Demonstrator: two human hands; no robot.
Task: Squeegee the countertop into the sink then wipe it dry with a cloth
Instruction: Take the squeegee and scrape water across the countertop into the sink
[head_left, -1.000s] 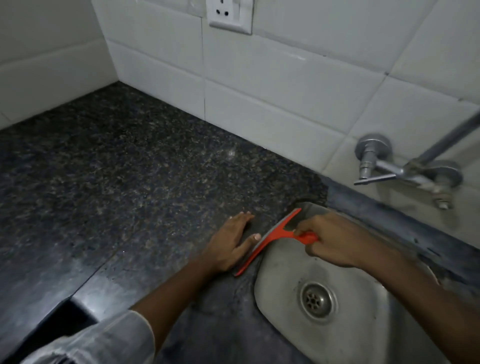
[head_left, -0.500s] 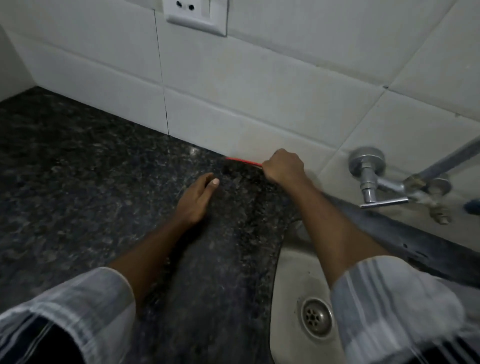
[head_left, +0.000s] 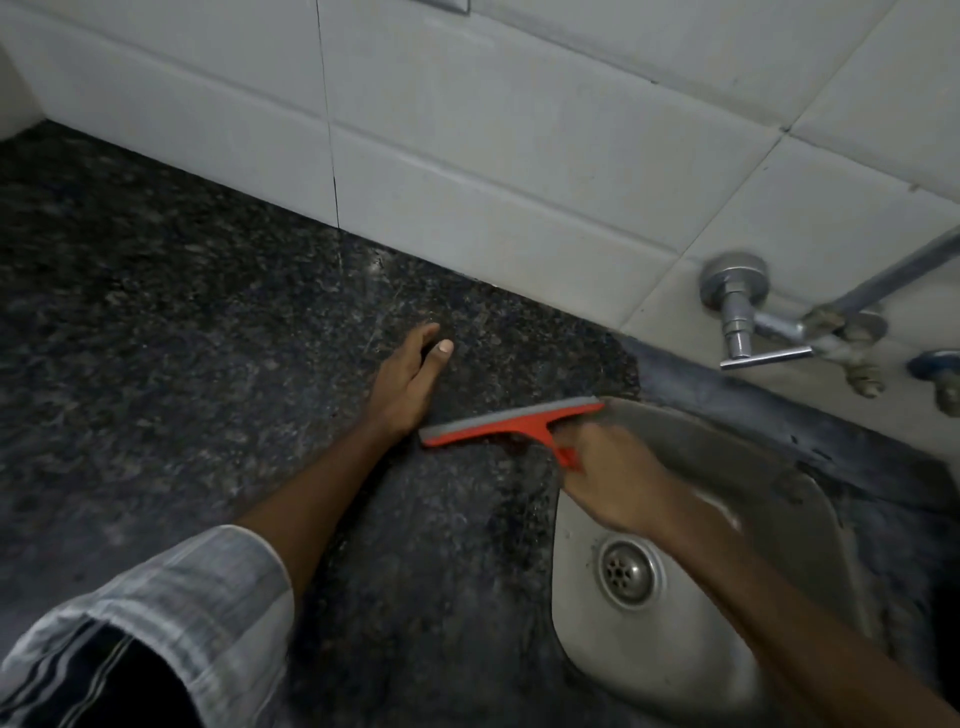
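Right hand (head_left: 613, 483) is wrapped tight around the handle of the orange plastic squeegee with grey rubber blade (head_left: 511, 422), blade across the dark speckled granite countertop (head_left: 208, 338) with one end at the rim of the stainless steel sink (head_left: 748, 467), evidently to drive water into the basin. Left hand (head_left: 408, 379) lies flat, fingers together, likely bracing. No cloth visible; squeegee stage judged ongoing.

Red-orange squeegee (head_left: 511, 423) — black-speckled countertop (head_left: 208, 338), white tiles (head_left: 519, 156).

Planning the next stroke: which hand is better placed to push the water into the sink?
Right. The right hand already grips the squeegee beside the sink; the left hand lies flat on the countertop.
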